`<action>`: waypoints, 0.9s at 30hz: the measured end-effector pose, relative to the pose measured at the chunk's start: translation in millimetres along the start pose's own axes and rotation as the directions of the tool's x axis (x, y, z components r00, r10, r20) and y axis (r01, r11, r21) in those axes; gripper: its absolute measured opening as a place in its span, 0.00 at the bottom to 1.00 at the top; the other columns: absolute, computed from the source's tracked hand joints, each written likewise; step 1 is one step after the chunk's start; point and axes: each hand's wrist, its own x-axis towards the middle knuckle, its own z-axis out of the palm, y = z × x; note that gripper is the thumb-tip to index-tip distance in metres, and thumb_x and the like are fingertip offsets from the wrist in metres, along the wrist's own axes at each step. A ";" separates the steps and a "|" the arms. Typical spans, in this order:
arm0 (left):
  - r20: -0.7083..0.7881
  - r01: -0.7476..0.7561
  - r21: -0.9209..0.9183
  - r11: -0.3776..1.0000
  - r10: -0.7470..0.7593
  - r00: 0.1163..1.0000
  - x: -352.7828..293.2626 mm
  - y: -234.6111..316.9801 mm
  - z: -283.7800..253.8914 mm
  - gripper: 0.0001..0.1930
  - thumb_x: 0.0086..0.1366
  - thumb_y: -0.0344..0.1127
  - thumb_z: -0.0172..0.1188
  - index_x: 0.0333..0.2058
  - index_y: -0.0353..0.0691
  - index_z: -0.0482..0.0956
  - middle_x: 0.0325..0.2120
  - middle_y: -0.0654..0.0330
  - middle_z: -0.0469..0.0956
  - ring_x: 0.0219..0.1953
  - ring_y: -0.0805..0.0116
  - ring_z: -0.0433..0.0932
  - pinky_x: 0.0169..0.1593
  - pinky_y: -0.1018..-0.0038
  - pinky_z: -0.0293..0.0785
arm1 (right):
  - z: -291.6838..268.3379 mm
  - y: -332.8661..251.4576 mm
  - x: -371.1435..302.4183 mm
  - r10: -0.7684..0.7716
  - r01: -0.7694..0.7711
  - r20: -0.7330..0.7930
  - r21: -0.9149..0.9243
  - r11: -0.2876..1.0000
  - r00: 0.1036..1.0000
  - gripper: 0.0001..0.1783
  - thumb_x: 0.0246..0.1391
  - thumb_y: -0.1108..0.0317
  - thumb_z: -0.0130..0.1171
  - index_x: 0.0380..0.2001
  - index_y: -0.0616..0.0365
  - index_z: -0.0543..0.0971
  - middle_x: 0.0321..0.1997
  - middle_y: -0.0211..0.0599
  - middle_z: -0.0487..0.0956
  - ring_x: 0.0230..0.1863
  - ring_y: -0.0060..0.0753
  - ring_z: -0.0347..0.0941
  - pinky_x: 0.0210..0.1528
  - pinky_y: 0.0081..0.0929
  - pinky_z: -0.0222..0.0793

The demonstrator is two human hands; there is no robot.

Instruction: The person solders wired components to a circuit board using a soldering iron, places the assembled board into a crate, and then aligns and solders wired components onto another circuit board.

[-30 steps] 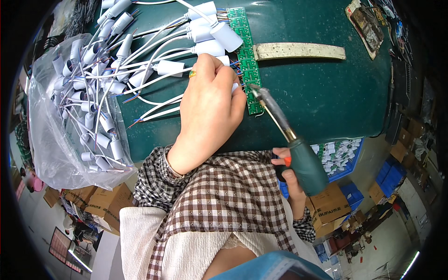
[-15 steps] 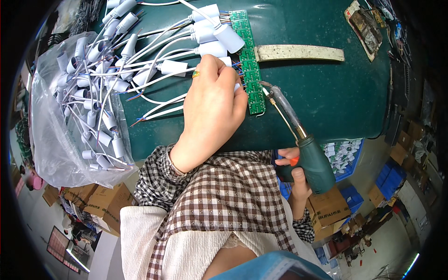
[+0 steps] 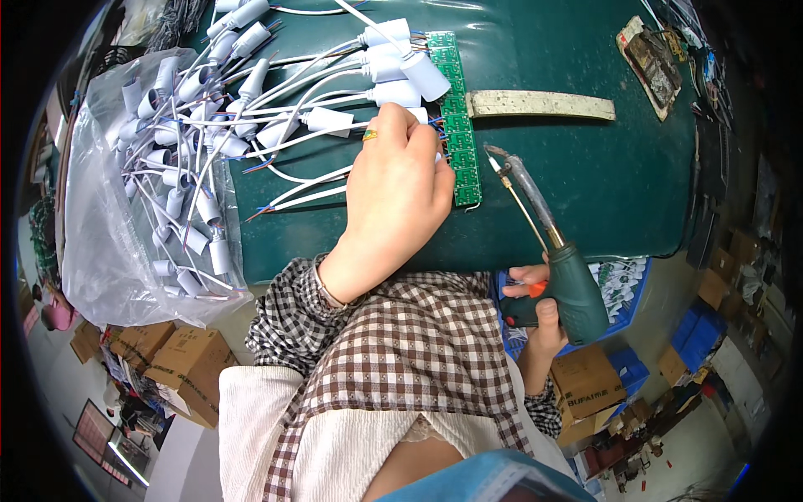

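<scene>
My left hand (image 3: 395, 188) is closed beside the left edge of a green circuit board strip (image 3: 465, 159), its fingertips pinched together; what they hold is mostly hidden. My right hand (image 3: 539, 322) grips a dark green soldering gun (image 3: 577, 297) by its handle, index finger near the orange trigger. The gun's bent metal tip (image 3: 493, 151) and thin solder feed tube (image 3: 523, 209) point up toward the board's right edge, a small gap from it. White lamp holders (image 3: 396, 94) with white cables lie along the board's left side, and thin coloured wires reach it.
A clear plastic bag (image 3: 92, 243) with many white lamp holders (image 3: 219, 251) lies at the left of the green table (image 3: 569, 184). A pale curved strip (image 3: 544, 104) extends right from the board. A stained tray (image 3: 652, 71) sits far right. Below the table edge is a blue crate (image 3: 634, 305) of parts.
The soldering gun's tip has moved slightly right, from the board's edge to a little apart from it. My left hand stays closed by the board. The whole view has shifted a little.
</scene>
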 end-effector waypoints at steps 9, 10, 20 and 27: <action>-0.047 -0.061 0.095 0.994 0.066 0.997 -2.1 -0.1 6.4 0.06 0.50 0.26 0.59 0.28 0.35 0.74 0.32 0.52 0.68 0.33 0.53 0.71 0.34 0.60 0.67 | -0.8 -0.9 0.2 -0.068 0.068 -0.025 -0.011 0.998 0.997 0.37 0.58 0.53 0.56 0.56 0.79 0.63 0.37 0.47 0.76 0.41 0.42 0.78 0.34 0.29 0.82; -0.049 -0.082 0.119 0.989 0.088 0.995 -1.4 -0.1 7.0 0.06 0.49 0.26 0.59 0.28 0.35 0.74 0.31 0.53 0.68 0.33 0.54 0.71 0.34 0.60 0.66 | -1.9 0.3 0.3 -0.088 0.088 -0.024 -0.006 0.996 0.996 0.36 0.59 0.53 0.56 0.56 0.79 0.63 0.38 0.47 0.76 0.41 0.42 0.78 0.34 0.29 0.82; -0.090 -0.064 0.172 0.983 0.081 0.993 -7.4 -4.3 5.0 0.09 0.51 0.29 0.60 0.33 0.39 0.73 0.32 0.55 0.67 0.36 0.55 0.70 0.36 0.60 0.64 | -1.1 0.5 4.3 -0.158 0.162 -0.075 0.044 0.986 0.985 0.36 0.58 0.57 0.57 0.55 0.81 0.62 0.39 0.51 0.76 0.41 0.46 0.78 0.32 0.31 0.83; -0.443 0.124 0.265 0.956 0.006 0.896 -10.6 -51.9 -102.0 0.11 0.56 0.27 0.59 0.39 0.36 0.74 0.37 0.51 0.74 0.40 0.50 0.74 0.41 0.60 0.69 | -17.5 1.2 14.3 -0.200 0.198 -0.092 -0.025 0.980 0.976 0.32 0.64 0.56 0.48 0.56 0.78 0.63 0.37 0.45 0.75 0.40 0.40 0.78 0.29 0.24 0.83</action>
